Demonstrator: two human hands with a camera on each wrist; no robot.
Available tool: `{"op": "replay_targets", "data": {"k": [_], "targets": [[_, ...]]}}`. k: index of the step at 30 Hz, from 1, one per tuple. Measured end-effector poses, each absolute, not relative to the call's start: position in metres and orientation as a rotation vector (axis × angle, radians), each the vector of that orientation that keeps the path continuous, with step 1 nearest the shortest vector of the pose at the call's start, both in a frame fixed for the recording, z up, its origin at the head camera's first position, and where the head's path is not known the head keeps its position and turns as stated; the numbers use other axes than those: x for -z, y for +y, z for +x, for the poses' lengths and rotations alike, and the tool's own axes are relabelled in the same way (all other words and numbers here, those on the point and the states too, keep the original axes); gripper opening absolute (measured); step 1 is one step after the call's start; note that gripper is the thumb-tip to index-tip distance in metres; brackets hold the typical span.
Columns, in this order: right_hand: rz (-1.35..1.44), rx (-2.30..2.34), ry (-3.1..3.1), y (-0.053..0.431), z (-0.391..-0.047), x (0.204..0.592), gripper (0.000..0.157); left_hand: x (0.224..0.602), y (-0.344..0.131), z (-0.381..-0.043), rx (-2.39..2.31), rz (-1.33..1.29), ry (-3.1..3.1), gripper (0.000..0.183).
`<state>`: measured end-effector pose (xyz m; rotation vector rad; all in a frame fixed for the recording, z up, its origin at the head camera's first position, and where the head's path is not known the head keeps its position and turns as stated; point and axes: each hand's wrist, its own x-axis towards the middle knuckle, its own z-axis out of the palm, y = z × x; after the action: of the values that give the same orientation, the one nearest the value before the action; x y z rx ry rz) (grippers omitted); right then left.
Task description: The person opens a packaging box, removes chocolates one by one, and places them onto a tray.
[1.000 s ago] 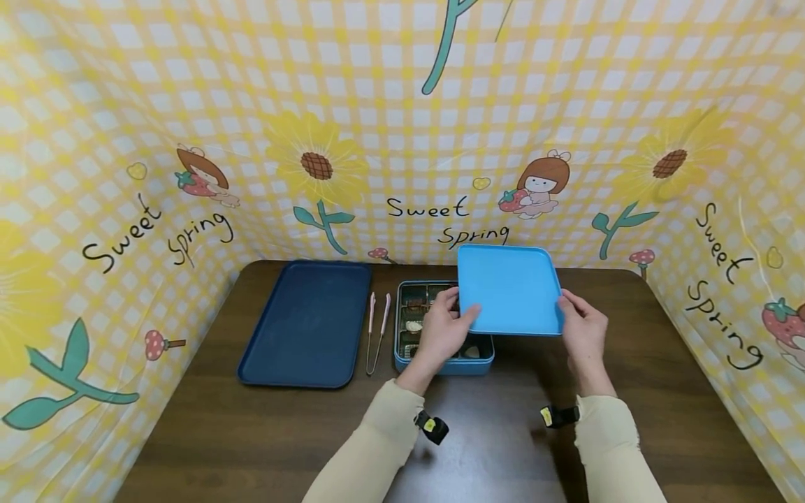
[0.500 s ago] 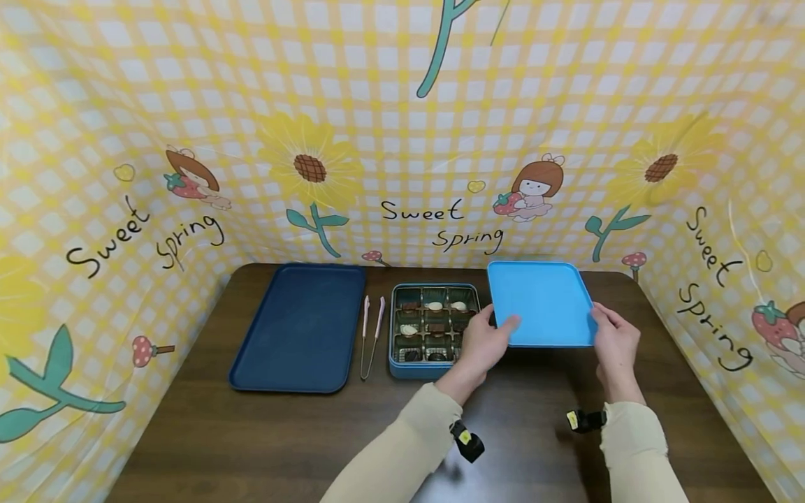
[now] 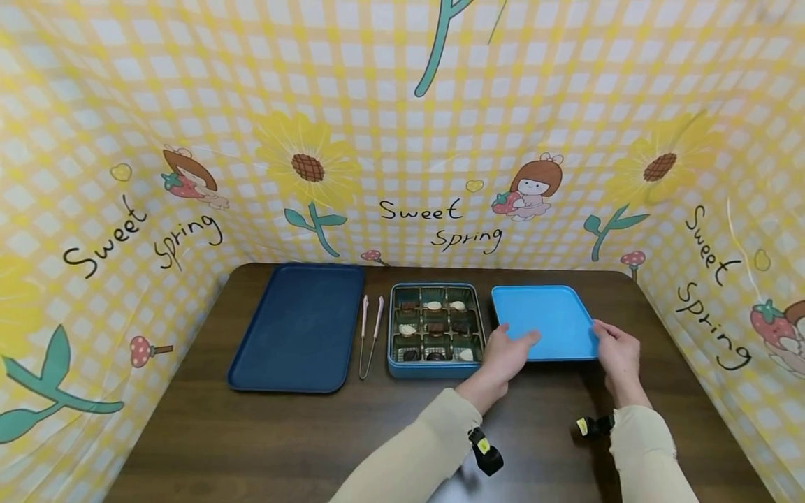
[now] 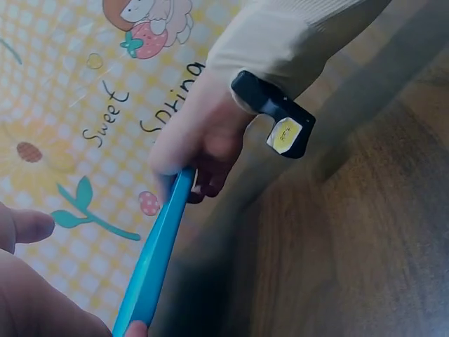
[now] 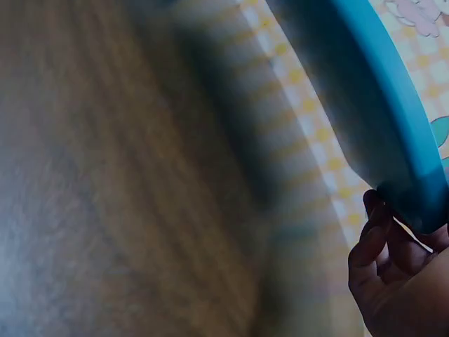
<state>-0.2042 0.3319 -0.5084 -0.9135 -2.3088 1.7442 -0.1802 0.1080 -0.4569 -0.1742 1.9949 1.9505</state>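
A light blue square lid [image 3: 547,318] is held in both hands, just right of a blue box [image 3: 434,372]. My left hand [image 3: 503,360] grips its front left corner, thumb over the top. The right hand [image 3: 619,356] pinches the right edge near the front corner. In the right wrist view the lid's underside [image 5: 330,98] shows above the table, with fingers [image 5: 372,253] curled beneath its corner. The uncovered box has a clear divided insert with white and dark chocolates [image 3: 435,327] in its compartments.
A dark blue tray [image 3: 295,335] lies on the brown wooden table [image 3: 283,440] at the left. Between tray and box lie metal tongs with pink handles [image 3: 379,318]. Yellow checked cloth [image 3: 390,133] hangs behind and at both sides.
Both hands have carried the lid rightward off the box, then lowered it toward the table. The box's compartments have come into full view. Tray and tongs stay where they were.
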Motion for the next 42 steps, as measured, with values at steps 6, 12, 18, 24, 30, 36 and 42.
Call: {"op": "replay_targets", "data": {"k": [6, 12, 18, 24, 30, 36, 42], "targets": [[-0.883, -1.647, -2.417, 0.335, -0.201, 0.521, 0.052, 0.464, 0.113, -0.179, -1.937, -0.191, 1.976, 0.072], [-0.846, -1.575, -2.518, 0.335, -0.199, 0.524, 0.052, 0.47, 0.115, -0.18, -1.943, -0.22, 1.964, 0.074], [-0.791, -1.335, -2.626, 0.332, -0.198, 0.525, 0.048, 0.473, 0.112, -0.177, -1.949, -0.219, 1.938, 0.074], [-0.793, -1.219, -2.686, 0.328, -0.196, 0.522, 0.05, 0.475, 0.107, -0.177, -1.94, -0.186, 1.905, 0.078], [-0.75, -1.176, -2.696, 0.32, -0.195, 0.514, 0.049, 0.472, 0.101, -0.175, -1.926, -0.143, 1.918, 0.078], [-0.592, -1.073, -2.599, 0.305, -0.196, 0.496, 0.043, 0.451, 0.082, -0.173, -1.891, 0.016, 2.061, 0.074], [-0.419, -1.136, -2.483, 0.281, -0.197, 0.473, 0.039, 0.417, 0.044, -0.18, -1.923, 0.169, 2.174, 0.073]]}}
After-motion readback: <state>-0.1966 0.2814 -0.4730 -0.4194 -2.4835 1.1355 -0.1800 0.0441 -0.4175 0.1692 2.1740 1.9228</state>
